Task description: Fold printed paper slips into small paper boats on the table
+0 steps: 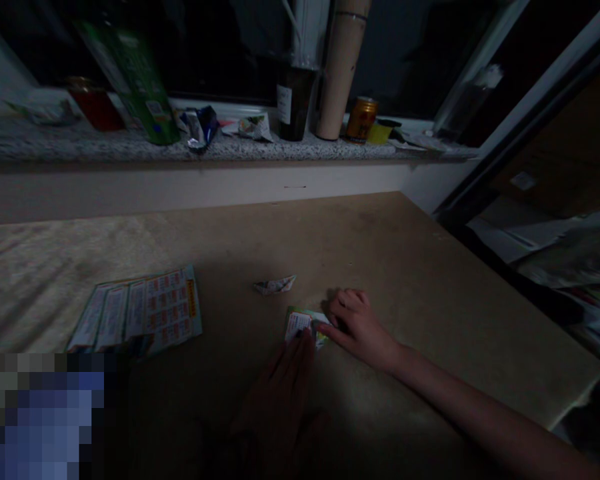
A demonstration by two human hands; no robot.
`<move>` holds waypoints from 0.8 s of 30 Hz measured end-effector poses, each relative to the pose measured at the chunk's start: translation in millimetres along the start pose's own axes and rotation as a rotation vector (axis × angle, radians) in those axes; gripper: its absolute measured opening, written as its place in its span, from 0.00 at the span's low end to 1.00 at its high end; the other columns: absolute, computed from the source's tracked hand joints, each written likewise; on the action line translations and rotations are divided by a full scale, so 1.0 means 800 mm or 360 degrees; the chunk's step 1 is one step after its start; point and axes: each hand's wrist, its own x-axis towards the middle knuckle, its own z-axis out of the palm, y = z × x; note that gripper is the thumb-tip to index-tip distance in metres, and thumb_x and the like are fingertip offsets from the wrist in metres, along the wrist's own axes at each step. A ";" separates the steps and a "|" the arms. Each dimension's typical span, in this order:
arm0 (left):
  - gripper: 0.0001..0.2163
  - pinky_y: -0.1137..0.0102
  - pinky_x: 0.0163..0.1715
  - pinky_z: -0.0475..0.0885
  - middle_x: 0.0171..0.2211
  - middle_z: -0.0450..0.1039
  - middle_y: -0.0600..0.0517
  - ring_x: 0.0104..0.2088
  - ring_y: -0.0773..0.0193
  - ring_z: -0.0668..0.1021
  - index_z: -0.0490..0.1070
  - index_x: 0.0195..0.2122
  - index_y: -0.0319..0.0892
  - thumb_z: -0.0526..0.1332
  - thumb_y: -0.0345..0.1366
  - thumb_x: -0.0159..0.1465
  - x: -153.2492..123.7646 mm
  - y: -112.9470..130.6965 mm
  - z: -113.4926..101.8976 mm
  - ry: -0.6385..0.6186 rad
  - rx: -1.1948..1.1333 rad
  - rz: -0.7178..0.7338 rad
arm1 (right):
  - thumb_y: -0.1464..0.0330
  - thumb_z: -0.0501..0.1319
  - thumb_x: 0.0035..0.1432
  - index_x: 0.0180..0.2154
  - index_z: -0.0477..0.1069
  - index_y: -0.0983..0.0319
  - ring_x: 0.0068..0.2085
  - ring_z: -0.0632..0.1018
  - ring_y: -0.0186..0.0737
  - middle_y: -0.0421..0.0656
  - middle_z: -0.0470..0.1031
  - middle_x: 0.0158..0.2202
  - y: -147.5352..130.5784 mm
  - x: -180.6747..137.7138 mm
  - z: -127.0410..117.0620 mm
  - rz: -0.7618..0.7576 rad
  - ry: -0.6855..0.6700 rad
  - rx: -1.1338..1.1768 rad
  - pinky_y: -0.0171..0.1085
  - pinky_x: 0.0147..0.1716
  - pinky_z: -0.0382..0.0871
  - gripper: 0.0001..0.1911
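Note:
A small folded piece of printed paper (299, 323) lies on the table between my hands. My left hand (280, 383), in deep shadow, reaches up from below with fingers stretched out and their tips pressed on the paper's left part. From the right comes my right hand (357, 327), its fingers curled in and its thumb on the paper's right edge. Just beyond the paper rests a small folded paper boat (275, 285), touched by neither hand. Farther left are larger printed sheets (167, 307), overlapping each other.
Behind the table (360, 233) runs a speckled stone windowsill (230, 148). On it stand a green bottle (153, 107), a dark cup (296, 107), a wooden cylinder (341, 73) and an orange can (363, 120). Crumpled wrappers lie there too. A pixelated patch covers the lower left.

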 end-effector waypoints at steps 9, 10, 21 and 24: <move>0.33 0.62 0.56 0.58 0.63 0.49 0.42 0.62 0.53 0.57 0.50 0.63 0.33 0.52 0.49 0.63 0.002 -0.001 -0.002 -0.0021 -0.0043 0.0029 | 0.64 0.54 0.63 0.30 0.68 0.62 0.39 0.67 0.41 0.43 0.67 0.33 -0.004 0.007 0.010 -0.0041 0.0016 -0.0266 0.42 0.44 0.57 0.11; 0.32 0.62 0.57 0.58 0.63 0.49 0.42 0.62 0.54 0.57 0.50 0.63 0.34 0.52 0.49 0.63 0.002 -0.001 -0.001 -0.0017 -0.0041 0.0016 | 0.65 0.53 0.63 0.31 0.69 0.62 0.39 0.67 0.41 0.43 0.68 0.34 -0.005 0.007 0.011 -0.0041 0.0019 -0.0298 0.42 0.44 0.57 0.11; 0.32 0.61 0.55 0.61 0.62 0.53 0.41 0.60 0.52 0.60 0.53 0.62 0.31 0.51 0.50 0.63 0.004 0.002 0.001 0.0023 -0.0003 -0.0013 | 0.68 0.53 0.63 0.34 0.71 0.63 0.40 0.69 0.44 0.44 0.72 0.35 -0.013 0.013 0.016 -0.0020 -0.0028 -0.0550 0.44 0.45 0.57 0.09; 0.33 0.61 0.54 0.60 0.62 0.53 0.41 0.60 0.52 0.60 0.52 0.62 0.30 0.51 0.50 0.63 0.006 0.004 0.000 0.0022 -0.0015 -0.0008 | 0.68 0.54 0.63 0.34 0.71 0.62 0.40 0.69 0.44 0.44 0.72 0.34 -0.013 0.014 0.015 -0.0031 -0.0050 -0.0575 0.44 0.46 0.56 0.09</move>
